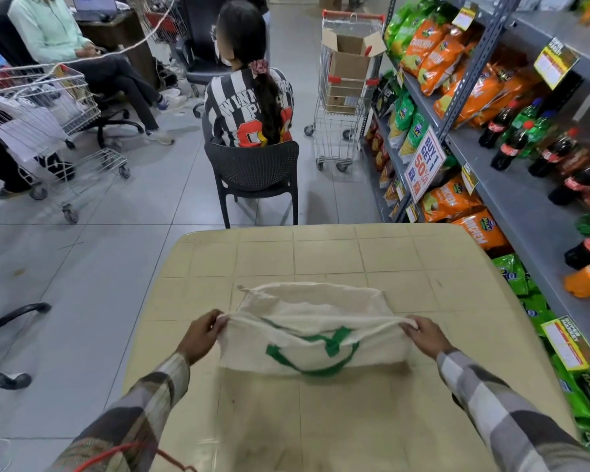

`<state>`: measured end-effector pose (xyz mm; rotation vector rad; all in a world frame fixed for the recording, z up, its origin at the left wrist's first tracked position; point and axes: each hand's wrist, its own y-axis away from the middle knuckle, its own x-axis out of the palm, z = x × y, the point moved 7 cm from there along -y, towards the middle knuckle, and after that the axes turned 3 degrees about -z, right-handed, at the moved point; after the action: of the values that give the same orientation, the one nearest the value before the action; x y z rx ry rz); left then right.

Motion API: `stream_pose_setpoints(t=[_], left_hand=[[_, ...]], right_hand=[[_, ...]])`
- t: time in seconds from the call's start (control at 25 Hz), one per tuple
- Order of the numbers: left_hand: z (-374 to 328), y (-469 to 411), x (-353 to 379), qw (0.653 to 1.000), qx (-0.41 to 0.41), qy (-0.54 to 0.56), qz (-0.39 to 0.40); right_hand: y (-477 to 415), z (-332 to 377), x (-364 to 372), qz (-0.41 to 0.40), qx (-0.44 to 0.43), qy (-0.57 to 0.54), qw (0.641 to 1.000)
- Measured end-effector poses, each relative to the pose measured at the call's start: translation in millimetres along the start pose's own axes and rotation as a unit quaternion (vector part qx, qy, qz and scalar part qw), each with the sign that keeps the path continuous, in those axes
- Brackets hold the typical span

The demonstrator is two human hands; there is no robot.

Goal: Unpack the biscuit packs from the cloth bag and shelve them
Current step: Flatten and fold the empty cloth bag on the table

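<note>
A white cloth bag [312, 330] with green handles lies flat on the beige tiled table [286, 420]. My left hand [201, 335] pinches the bag's left edge and my right hand [423, 335] pinches its right edge, stretching a fold of cloth between them slightly above the table. The green handles hang over the near side. No biscuit packs are visible; I cannot see into the bag.
Grey metal shelves [525, 206] on the right hold orange and green snack bags and soda bottles. A person sits on a black chair [256, 178] just beyond the table. Shopping trolleys stand at left [48, 131] and ahead [341, 107], the latter holding a cardboard box.
</note>
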<state>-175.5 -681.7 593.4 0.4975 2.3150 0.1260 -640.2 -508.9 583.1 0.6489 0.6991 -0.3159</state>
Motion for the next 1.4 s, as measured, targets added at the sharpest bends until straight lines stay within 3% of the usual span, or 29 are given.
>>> stream_pose_setpoints(t=[0.32,0.44,0.52,0.6,0.68,0.8,0.92,1.08,1.2,1.4], left_hand=[[-4,-115,17,0.992,-0.048,0.030,-0.112],[3,-108,49,0.988,-0.043,-0.077,-0.130],[-4,-90,83,0.978,0.054,-0.181,-0.084],[-2,-74,124,0.951,0.144,-0.274,0.022],[12,-61,152,0.935,0.156,-0.302,0.098],[18,-53,161,0.946,0.134,-0.276,0.104],[16,-49,154,0.973,0.091,-0.194,0.089],[23,-37,136,0.995,-0.040,0.075,0.058],[31,-33,121,0.956,-0.138,0.258,0.010],[48,-41,101,0.839,-0.263,0.477,-0.001]], right_hand=[[-105,15,-3,-0.091,0.046,-0.124,0.987],[-104,-11,26,-0.096,0.108,-0.102,0.984],[-93,-31,46,-0.086,0.139,-0.020,0.986],[-87,-39,59,-0.077,0.144,0.048,0.985],[-89,-38,71,-0.049,0.126,0.030,0.990],[-93,-23,72,-0.064,0.114,-0.060,0.990],[-81,14,64,-0.138,0.091,-0.106,0.980],[-51,111,94,-0.144,-0.026,-0.102,0.984],[-30,179,150,-0.092,-0.097,-0.077,0.988],[-8,252,251,0.065,-0.164,-0.091,0.980]])
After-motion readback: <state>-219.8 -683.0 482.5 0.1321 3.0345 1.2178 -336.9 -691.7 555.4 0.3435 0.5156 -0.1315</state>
